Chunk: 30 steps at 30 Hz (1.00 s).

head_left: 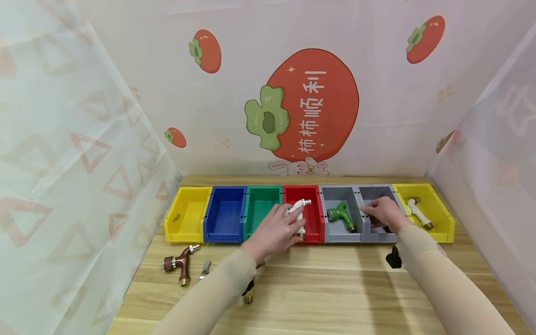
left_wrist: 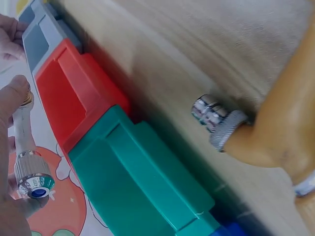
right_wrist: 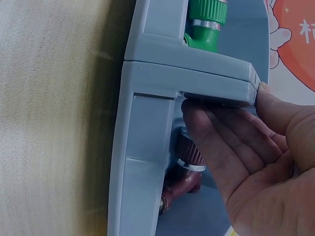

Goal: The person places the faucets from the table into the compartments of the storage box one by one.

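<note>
My left hand (head_left: 274, 230) grips a white faucet (head_left: 299, 204) with metal ends over the red bin (head_left: 315, 218). In the left wrist view the faucet (left_wrist: 23, 130) lies between thumb and fingers, its round chrome end towards the camera. My right hand (head_left: 387, 211) pinches the side wall of the right grey bin (head_left: 378, 238). The right wrist view has the thumb at the wall's edge and the fingers inside, beside a dark red faucet (right_wrist: 184, 184) lying in that bin. A green faucet (head_left: 342, 215) lies in the neighbouring grey bin.
The bins stand in a row along the back wall. Another white faucet (head_left: 418, 213) lies in the right yellow bin (head_left: 444, 218). On the table are a brown-red faucet (head_left: 183, 265), a silver piece (head_left: 205, 268) and a yellow-orange faucet (left_wrist: 280, 137), partly hidden by my left arm.
</note>
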Available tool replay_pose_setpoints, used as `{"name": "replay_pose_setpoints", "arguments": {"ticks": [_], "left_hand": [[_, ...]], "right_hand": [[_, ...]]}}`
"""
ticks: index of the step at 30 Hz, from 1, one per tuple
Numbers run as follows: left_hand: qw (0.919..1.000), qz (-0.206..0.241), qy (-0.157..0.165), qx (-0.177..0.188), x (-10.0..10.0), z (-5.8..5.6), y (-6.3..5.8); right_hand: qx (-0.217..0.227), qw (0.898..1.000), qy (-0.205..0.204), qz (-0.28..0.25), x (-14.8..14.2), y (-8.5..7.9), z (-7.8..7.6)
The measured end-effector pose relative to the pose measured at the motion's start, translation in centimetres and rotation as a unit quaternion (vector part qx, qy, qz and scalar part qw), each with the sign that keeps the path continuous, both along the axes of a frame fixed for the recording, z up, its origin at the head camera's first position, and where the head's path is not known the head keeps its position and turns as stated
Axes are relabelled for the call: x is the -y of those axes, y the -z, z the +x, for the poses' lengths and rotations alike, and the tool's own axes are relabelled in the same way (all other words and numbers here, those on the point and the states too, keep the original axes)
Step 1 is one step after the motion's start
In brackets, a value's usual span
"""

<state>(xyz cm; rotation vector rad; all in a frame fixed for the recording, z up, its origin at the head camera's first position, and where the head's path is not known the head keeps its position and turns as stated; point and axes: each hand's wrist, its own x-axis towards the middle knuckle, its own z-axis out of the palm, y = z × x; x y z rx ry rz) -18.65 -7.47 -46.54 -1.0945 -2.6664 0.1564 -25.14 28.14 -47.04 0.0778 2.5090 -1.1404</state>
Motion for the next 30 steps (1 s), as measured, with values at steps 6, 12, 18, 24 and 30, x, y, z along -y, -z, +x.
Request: {"name": "replay_pose_setpoints", "arguments": {"ticks": [6, 12, 18, 24, 30], "left_hand": [[0.9994, 0.0, -0.03, 0.018, -0.9, -1.2, 0.1], [0.998, -0.006, -0.054, 0.032, -1.6, -2.0, 0.3], [0.9953, -0.006, -0.082, 0.052, -2.4, -2.5, 0.7], [0.9929, -0.001, -0.102, 0.062, -2.8, -2.9, 1.2], [0.9919, 0.002, -0.111, 0.062, -3.4, -3.2, 1.7]], "right_hand": [[-0.005, 1.0, 0.0, 0.001, 0.0, 0.0, 0.1], [-0.003, 1.0, 0.0, 0.0, -0.1, -0.1, 0.1], [-0.002, 1.0, 0.0, 0.0, 0.1, -0.2, 0.3], [0.001, 1.0, 0.002, 0.002, 0.2, -0.3, 0.3], [0.001, 1.0, 0.002, 0.005, 0.1, -0.3, 0.3]]}}
